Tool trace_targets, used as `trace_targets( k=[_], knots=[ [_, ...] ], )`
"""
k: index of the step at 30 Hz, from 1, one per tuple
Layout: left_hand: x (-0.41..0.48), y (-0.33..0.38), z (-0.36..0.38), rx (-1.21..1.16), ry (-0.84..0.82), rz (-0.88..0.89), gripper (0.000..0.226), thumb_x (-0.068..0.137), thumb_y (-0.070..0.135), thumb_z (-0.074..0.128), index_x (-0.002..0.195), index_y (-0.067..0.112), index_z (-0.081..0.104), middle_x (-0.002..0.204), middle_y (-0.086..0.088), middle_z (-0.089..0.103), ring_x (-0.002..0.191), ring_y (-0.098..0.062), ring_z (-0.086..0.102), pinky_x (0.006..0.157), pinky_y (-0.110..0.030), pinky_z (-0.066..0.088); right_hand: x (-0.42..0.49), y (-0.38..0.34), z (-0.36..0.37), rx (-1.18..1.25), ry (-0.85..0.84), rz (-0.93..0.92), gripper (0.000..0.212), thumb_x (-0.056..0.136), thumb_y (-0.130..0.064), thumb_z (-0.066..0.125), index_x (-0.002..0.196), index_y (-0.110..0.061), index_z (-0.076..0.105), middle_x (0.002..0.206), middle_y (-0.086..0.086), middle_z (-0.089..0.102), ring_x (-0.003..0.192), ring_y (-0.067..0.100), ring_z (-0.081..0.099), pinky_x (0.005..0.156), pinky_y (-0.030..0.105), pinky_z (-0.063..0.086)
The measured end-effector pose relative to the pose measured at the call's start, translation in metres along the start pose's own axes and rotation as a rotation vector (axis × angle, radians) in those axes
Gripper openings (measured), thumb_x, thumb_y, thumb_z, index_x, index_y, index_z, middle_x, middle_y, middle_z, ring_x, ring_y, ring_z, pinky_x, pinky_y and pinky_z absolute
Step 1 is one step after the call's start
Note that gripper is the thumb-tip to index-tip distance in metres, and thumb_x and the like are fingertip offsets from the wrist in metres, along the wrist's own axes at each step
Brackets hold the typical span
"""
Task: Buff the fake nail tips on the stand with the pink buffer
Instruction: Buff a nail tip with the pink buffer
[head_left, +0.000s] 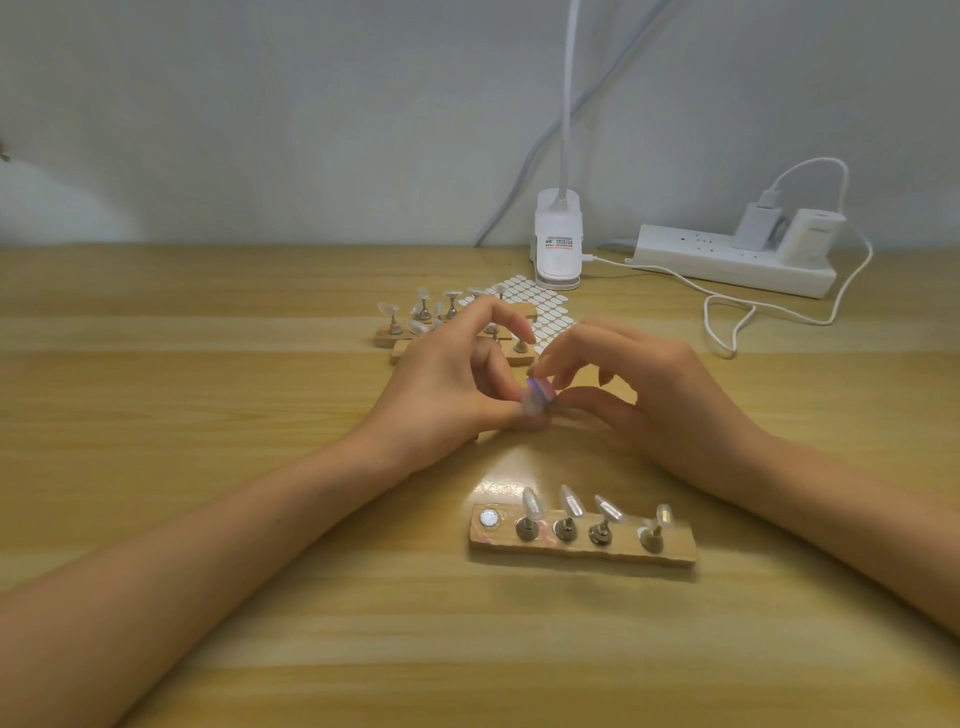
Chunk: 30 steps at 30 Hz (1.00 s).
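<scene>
Landmark: the wooden stand (670, 552), a flat strip lying crosswise on the pale wood-grain counter (208, 519), closest to the person.
Nail tips (570, 501): four clear, glossy, almond-shaped tips stand on metal pegs along the stand. Its left end shows only a bare magnet disc (489, 518).
Held tip (531, 405): a fifth clear tip, off the stand and just beyond its left end, with its long axis roughly upright.
Pink buffer (545, 389): a small block with a pink face and a purplish edge, blurred, touching the held tip from the right.
Left hand (441, 384): thumb and fingers pinch the held tip low down. The forefinger arches clear above it.
Right hand (660, 395): thumb and fingers pinch the pink buffer, and the other fingers are loosely curled.
Relation that matters: the buffer meets the tip side-on, so strokes likely need to run along the tip's length. The right hand is nearer the four remaining tips.
Progress: judged early, with one tip in hand.
Beyond the stand: more stands (410, 345) carrying tips, a white sticker sheet (540, 301), a clip lamp (558, 244) and a power strip (727, 262).
</scene>
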<state>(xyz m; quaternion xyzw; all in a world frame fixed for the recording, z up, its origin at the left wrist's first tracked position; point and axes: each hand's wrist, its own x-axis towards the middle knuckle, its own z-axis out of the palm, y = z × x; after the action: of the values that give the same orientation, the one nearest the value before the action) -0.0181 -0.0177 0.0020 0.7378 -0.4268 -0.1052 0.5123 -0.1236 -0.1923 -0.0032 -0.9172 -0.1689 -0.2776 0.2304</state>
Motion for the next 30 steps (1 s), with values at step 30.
trace_targets(
  k=[30],
  knots=[
    [-0.006, 0.01, -0.053, -0.168, -0.553, -0.051, 0.053, 0.083, 0.003, 0.077, 0.129, 0.018, 0.053, 0.08, -0.001, 0.07, 0.081, -0.018, 0.07, 0.076, -0.034, 0.059, -0.002, 0.001, -0.003, 0.038, 0.091, 0.025, 0.016, 0.088, -0.027, 0.073, 0.097, -0.015, 0.067, 0.096, -0.021, 0.064, 0.086, 0.005, 0.063, 0.073, 0.012, 0.041]
  ],
)
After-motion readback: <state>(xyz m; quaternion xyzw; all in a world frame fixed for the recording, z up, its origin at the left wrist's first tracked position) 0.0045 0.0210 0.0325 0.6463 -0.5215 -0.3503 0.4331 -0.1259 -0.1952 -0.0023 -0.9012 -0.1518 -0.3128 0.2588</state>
